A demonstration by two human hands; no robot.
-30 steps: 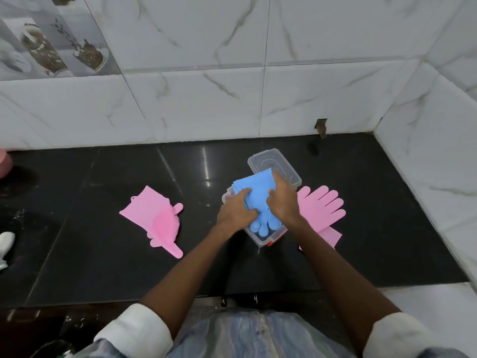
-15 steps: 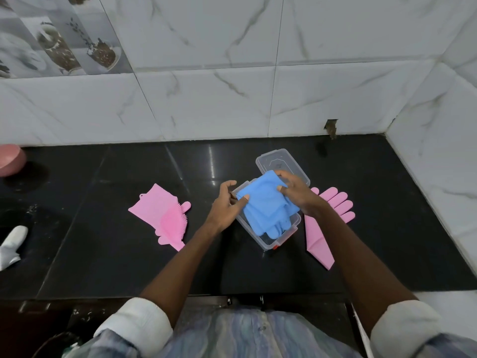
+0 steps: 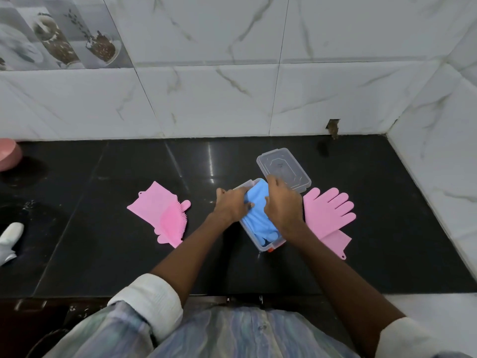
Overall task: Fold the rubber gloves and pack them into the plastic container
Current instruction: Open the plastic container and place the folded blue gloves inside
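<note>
I'm seeing both hands, left (image 3: 232, 206) and right (image 3: 282, 204), pressing one crumpled blue glove (image 3: 255, 218) into the one clear box (image 3: 267, 245) mid-worktop; two bristly pink gloves (image 3: 162, 215) (image 3: 327, 213) lying flat beside.

Probably a home kitchen: black stone counter (image 3: 103, 254), marbled wall tiles (image 3: 206, 99), decorative food-print tile (image 3: 59, 32).

black counter (image 3: 103, 254), pink gloves (image 3: 161, 215), container (image 3: 260, 244), lid (image 3: 284, 169)
</note>
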